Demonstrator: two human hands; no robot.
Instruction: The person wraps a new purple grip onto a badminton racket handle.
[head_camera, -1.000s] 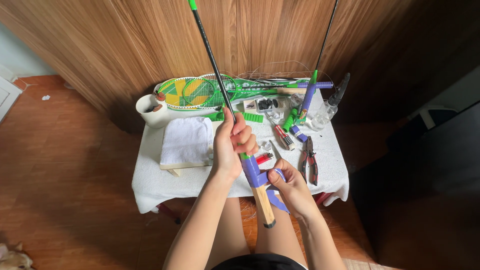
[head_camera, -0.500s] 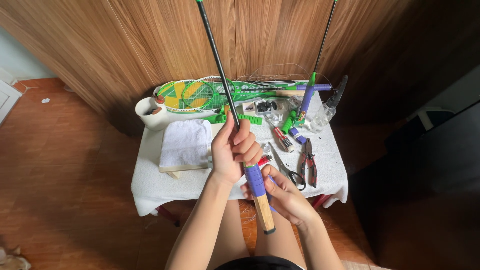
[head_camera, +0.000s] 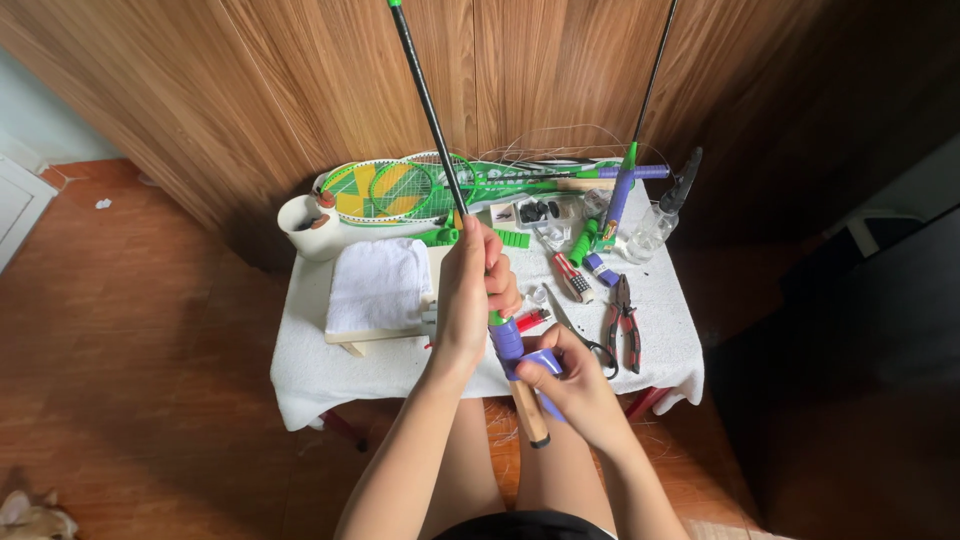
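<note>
My left hand grips a racket by its upper handle, the black shaft rising up out of view. The bare wooden handle end points down toward my lap. My right hand pinches a purple grip tape strip and holds it against the handle just below my left hand, where purple wraps cover the wood.
A small table under a white cloth carries a folded white towel, green rackets, a white cup, red-handled pliers, scissors, a spray bottle, and small parts. Another racket leans against the wooden wall.
The racket has tilted a little and its handle shifted slightly right. My right hand has come round the handle with the purple tape, closer under my left hand.
</note>
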